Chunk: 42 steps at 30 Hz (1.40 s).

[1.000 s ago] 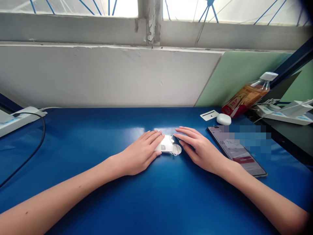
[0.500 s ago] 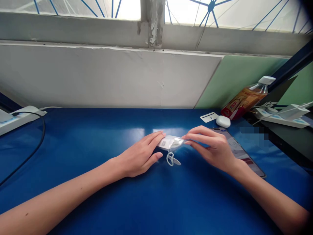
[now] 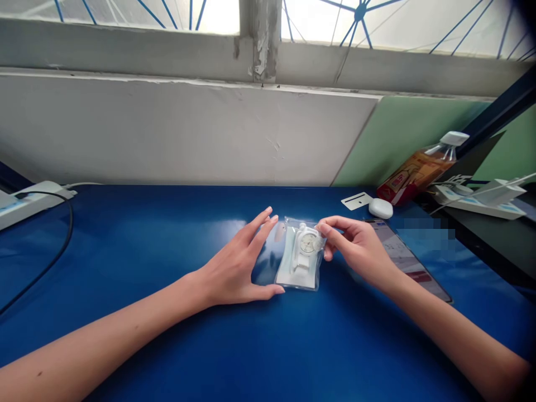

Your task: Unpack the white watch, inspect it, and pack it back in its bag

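Right hand point(image 3: 355, 254) is pinching the clear pouch point(image 3: 298, 254) at its 2 o'clock corner; left hand point(image 3: 234, 265) — fingers spread, unclenched — is steadying it mid-table point(image 3: 146, 240). Watch point(image 3: 307, 245) inside: probably light, slippery film — hold edges.

Pouch point(image 3: 299, 262) on table point(image 3: 167, 245), phone point(image 3: 408, 262) to its right

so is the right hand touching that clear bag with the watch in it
Touching. The head view shows the right hand pinching the top right edge of the bag.
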Available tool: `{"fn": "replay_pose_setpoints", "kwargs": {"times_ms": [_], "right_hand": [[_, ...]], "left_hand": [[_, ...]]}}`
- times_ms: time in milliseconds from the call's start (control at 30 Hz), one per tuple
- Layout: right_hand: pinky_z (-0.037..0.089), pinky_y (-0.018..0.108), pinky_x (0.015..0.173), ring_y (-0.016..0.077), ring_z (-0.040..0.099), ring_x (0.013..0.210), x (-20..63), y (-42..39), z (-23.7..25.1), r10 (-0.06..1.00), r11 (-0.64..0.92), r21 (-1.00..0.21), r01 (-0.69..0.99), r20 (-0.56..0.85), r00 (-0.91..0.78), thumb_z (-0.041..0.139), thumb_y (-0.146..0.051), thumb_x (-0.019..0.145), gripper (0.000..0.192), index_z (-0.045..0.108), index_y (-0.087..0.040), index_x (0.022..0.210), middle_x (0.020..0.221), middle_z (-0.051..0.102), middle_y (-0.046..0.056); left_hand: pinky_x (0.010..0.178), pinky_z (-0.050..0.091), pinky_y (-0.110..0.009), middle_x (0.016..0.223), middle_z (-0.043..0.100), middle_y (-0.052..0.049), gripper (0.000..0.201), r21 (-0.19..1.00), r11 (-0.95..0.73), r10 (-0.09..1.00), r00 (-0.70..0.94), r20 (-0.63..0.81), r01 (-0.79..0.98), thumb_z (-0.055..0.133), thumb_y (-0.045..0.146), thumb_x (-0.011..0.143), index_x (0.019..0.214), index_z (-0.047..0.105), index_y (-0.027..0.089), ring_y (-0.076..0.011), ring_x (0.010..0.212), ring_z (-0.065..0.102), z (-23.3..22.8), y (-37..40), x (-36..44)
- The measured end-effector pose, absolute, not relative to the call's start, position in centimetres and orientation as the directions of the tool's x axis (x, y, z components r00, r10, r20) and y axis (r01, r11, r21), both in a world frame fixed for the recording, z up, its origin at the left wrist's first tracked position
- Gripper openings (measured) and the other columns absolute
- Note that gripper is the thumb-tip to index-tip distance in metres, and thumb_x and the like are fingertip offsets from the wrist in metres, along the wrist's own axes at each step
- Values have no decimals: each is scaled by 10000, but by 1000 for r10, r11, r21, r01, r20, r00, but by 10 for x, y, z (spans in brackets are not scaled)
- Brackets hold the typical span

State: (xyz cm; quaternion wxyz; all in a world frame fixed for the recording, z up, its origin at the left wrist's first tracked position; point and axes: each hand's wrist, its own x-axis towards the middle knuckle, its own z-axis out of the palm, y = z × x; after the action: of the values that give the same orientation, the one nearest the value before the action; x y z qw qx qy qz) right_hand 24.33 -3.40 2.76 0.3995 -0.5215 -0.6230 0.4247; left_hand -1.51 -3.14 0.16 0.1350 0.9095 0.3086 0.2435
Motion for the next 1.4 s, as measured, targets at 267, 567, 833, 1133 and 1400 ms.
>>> {"fn": "replay_pose_setpoints", "kwargs": {"times_ms": [267,567,833,1133,1400], "right_hand": [[474,248,533,113,538,498,237,-32,13,969,-1,-962,272,-68,-236,580,-435,892,319,637,-155,1034,533,578,-32],[569,377,753,227,666,883,242,-34,8,926,375,-681,629,241,-291,536,-347,915,279,639,-206,1132,1080,686,90],[406,472,1082,289,377,1365,249,-40,16,727,684,-326,653,230,-647,590,-460,869,642,402,-185,1419,1455,445,143],[378,507,1096,337,303,1409,252,-42,13,725,672,-311,672,87,-684,620,-647,762,985,234,-131,1506,1527,334,186],[374,527,1094,357,290,1410,251,-42,13,738,657,-333,677,98,-668,642,-637,745,1013,206,-151,1519,1542,306,184]], "left_hand": [[1141,261,-534,1560,206,-181,1165,373,-828,535,790,301,418,733,638,667,1521,80,189,-372,1434,192,6,-26,-13],[1086,336,-545,1473,343,-228,1017,366,-794,580,784,219,485,700,576,702,1476,229,113,-398,1378,294,4,-28,-13],[1082,337,-549,1457,341,-222,975,381,-780,599,768,228,496,702,534,703,1465,250,125,-403,1372,291,4,-29,-13],[1102,326,-518,1481,305,-221,937,380,-785,590,779,215,490,687,509,734,1464,256,111,-376,1382,281,4,-30,-12],[1078,357,-516,1454,334,-209,943,406,-773,599,771,215,488,693,526,730,1466,249,137,-386,1349,327,5,-29,-13]]}}
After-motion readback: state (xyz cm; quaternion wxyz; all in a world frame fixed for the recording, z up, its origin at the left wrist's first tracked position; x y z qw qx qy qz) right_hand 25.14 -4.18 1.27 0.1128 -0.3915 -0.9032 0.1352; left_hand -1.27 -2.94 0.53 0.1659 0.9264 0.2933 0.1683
